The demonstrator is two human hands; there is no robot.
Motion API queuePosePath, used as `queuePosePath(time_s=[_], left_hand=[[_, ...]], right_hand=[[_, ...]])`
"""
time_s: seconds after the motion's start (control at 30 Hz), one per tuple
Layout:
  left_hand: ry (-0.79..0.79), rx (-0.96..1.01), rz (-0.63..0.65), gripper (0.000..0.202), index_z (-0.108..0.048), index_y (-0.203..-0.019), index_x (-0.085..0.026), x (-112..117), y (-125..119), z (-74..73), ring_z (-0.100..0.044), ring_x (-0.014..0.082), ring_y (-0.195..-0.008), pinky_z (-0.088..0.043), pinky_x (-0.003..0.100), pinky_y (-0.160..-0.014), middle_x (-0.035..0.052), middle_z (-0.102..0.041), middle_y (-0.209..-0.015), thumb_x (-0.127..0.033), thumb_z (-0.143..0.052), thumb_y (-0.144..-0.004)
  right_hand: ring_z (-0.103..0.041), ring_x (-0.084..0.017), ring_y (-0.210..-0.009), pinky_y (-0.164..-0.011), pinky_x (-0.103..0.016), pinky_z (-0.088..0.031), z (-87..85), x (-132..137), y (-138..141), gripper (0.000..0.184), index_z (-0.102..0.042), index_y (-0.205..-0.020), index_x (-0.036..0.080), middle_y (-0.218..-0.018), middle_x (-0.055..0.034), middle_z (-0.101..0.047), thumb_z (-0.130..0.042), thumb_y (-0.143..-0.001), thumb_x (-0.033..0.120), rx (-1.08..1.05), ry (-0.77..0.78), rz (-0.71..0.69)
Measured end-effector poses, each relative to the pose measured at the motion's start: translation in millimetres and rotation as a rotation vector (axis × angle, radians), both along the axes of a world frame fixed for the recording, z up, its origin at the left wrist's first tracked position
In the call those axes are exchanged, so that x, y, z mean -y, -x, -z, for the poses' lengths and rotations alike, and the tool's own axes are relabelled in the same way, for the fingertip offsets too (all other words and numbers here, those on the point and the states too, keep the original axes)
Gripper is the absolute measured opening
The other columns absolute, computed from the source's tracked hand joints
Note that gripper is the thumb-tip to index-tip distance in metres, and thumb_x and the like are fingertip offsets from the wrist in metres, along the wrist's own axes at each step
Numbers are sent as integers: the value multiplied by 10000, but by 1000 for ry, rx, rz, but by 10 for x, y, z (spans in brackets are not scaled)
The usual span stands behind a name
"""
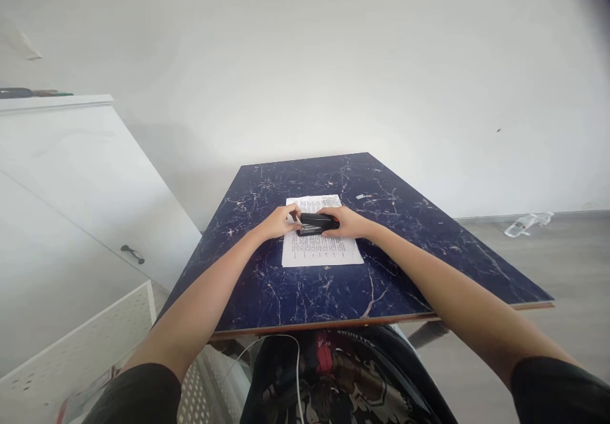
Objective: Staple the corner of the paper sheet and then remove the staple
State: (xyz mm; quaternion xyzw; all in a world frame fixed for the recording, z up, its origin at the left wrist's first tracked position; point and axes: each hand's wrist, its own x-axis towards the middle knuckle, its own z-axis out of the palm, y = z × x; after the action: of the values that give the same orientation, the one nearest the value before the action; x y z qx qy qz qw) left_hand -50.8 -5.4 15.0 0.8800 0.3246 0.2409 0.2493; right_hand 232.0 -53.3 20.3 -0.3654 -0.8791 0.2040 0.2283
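A black stapler lies across a printed sheet of paper on a dark blue marble-patterned table. My right hand is wrapped round the stapler's right end, holding it. My left hand is at the stapler's left end, fingers curled and pinching at its front tip. Both forearms reach out over the table from its near edge.
A small pale scrap lies on the table beyond the paper. A white cabinet with a dark handle stands at the left, and a white perforated panel below it. A crumpled clear plastic bottle lies on the floor at right.
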Motion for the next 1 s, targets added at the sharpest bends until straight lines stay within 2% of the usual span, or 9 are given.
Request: queuePosePath(time_s=[0.1, 0.2, 0.33, 0.43, 0.53, 0.6, 0.73, 0.83, 1.0], left_hand=[[-54, 62, -89, 208, -624, -960, -197, -116, 138, 10, -648, 190, -858, -458, 304, -752, 38, -698, -930, -386, -675, -891], [-54, 91, -213, 197, -618, -961, -191, -217, 281, 93, -648, 186, -855, -475, 309, -779, 39, -698, -919, -384, -621, -924], [-41, 53, -203, 178, -626, -986, -197, -274, 321, 210, -642, 187, -849, -488, 327, -822, 35, -700, -926, -363, -609, -924], [-122, -27, -155, 147, -646, -959, -204, -284, 262, 248, -620, 202, -865, -481, 350, -844, 45, -688, -947, -341, -610, -918], [-210, -100, -165, 117, -671, -921, -206, -274, 179, 269, -603, 222, -907, -471, 372, -875, 60, -674, -957, -299, -602, -915], [-204, -90, -206, 158, -694, -941, -202, -246, 100, 283, -607, 222, -899, -474, 376, -880, 69, -674, -956, -286, -560, -942], [-138, -64, -267, 301, -733, -1111, -197, -141, -102, 309, -625, 227, -913, -485, 396, -910, 85, -682, -1005, -373, -519, -994], [-169, -124, -294, 362, -726, -1205, -196, -73, -203, 321, -607, 275, -1047, -468, 453, -985, 105, -657, -1086, -428, -582, -968], [-170, -123, -274, 308, -723, -1110, -180, -66, -198, 312, -587, 300, -1093, -462, 471, -1033, 112, -592, -1080, -364, -708, -864]], right_hand=[[-655, -225, -820, -713, -325, -456, -82, 47, 40, 350, -674, -1138, 187, -981, -72, -731, -732, -833, 350, 82, 44, 8], [-627, -209, -720, -627, -310, -422, -150, 209, -49, 298, -677, -1066, 185, -886, -60, -715, -717, -855, 392, 129, 109, 32], [-624, -210, -696, -625, -321, -419, -138, 618, -427, 297, -683, -1072, 199, -837, -44, -704, -709, -864, 409, 127, 124, 62], [-639, -228, -698, -620, -336, -435, -89, 919, -812, 360, -674, -1167, 209, -854, -46, -718, -690, -884, 431, 98, 163, 185], [-680, -272, -799, -669, -365, -476, -62, 1057, -1086, 423, -662, -1230, 214, -971, -75, -743, -689, -891, 465, 65, 213, 254], [-685, -284, -804, -669, -373, -483, -52, 1051, -1126, 429, -675, -1206, 210, -978, -85, -747, -700, -877, 484, 75, 224, 268], [-661, -247, -716, -626, -350, -458, -41, 975, -850, 376, -693, -1122, 210, -868, -62, -734, -711, -856, 475, 104, 169, 261], [-654, -224, -735, -647, -335, -453, -72, 967, -472, 312, -690, -1091, 223, -883, -48, -732, -714, -854, 425, 79, 142, 148], [-611, -200, -715, -644, -331, -401, -208, 952, 163, 265, -648, -998, 224, -857, -44, -709, -726, -858, 435, 147, 38, -11]])
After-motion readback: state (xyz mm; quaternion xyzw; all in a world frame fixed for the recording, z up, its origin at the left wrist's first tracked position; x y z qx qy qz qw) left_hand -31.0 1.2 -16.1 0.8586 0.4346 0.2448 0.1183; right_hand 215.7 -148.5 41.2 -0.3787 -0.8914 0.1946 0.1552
